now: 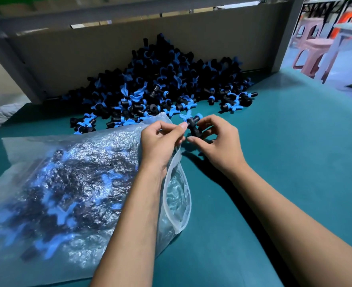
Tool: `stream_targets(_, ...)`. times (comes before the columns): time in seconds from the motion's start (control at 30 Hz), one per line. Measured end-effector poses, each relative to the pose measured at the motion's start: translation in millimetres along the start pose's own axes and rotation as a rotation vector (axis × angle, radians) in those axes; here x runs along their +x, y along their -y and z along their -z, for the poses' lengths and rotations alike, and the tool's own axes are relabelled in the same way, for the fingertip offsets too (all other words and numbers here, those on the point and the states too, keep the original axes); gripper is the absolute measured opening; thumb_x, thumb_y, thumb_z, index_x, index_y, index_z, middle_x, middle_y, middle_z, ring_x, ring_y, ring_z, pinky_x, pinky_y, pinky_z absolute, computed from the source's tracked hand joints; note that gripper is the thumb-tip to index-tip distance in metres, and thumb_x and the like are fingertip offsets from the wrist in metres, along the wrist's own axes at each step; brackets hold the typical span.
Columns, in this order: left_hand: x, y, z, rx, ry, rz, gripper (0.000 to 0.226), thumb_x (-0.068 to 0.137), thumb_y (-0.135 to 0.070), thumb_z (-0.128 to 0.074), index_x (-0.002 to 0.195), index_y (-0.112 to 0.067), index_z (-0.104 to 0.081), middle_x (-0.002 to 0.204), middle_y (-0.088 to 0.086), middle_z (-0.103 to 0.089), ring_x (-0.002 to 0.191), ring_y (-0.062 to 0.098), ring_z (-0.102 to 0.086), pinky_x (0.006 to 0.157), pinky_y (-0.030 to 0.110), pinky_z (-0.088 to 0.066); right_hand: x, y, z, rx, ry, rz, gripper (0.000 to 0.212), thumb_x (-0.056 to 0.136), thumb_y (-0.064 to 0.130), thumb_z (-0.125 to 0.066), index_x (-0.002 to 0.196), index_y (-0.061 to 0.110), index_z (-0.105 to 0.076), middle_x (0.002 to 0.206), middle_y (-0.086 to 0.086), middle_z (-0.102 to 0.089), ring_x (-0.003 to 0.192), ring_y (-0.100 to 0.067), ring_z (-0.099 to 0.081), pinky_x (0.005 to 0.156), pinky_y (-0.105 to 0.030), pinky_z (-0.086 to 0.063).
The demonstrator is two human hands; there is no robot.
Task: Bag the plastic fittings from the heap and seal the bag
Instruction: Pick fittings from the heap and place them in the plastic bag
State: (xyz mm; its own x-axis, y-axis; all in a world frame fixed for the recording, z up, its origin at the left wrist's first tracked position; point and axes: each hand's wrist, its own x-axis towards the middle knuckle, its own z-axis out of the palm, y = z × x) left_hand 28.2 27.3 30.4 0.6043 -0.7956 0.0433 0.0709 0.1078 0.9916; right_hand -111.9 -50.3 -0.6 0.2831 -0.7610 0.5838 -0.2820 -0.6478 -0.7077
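Both hands, left (pixel 160 141) and right (pixel 218 141), are bare, the forearms uncovered, no sleeves showing.

Nothing here can be read from where I stand. The clear bag (pixel 71 183) carries no print I can make out, and the black and blue fittings (pixel 160 85) show no legible marking

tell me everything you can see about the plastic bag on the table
The plastic bag is clear, crinkled film with a zip strip along its mouth. It lies on its side on the green table, mouth to the right and gaping open, unsealed. It is well filled with black and blue fittings, seen blurred through the film. The left hand pinches the mouth's upper edge; the forearm lies over it. Its far corner touches the heap.
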Motion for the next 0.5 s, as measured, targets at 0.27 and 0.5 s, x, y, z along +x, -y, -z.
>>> stream_targets(0.27, 4.4, 3.6, 2.2, 0.469, 0.06, -0.274, 0.032, 0.069, -0.041, -0.093, 0.083, -0.029, -0.067, 0.083, -0.014, -0.069, 0.065, 0.005, -0.053, 0.063, 0.027, -0.046, 4.6, 4.3, 7.4, 0.881, -0.006, -0.505, 0.01, 0.096, 0.005, -0.06, 0.097, 0.003, -0.07, 0.09, -0.017, -0.075, 0.075, -0.025, -0.074, 0.068, -0.031, -0.061)
stream_targets(0.5, 12.1, 6.3, 18.1, 0.763, -0.006, -0.203, 0.031, 0.072, -0.003, -0.077, 0.083, -0.028, -0.063, 0.082, -0.006, -0.069, 0.079, 0.016, -0.068, 0.075, 0.037, -0.061, 7.3, 5.9, 13.4, 1.144, 0.006, -0.673, 0.017, 0.098, 0.009, -0.056, 0.098, -0.002, -0.069, 0.097, -0.024, -0.073, 0.074, -0.021, -0.071, 0.064, -0.02, -0.057)
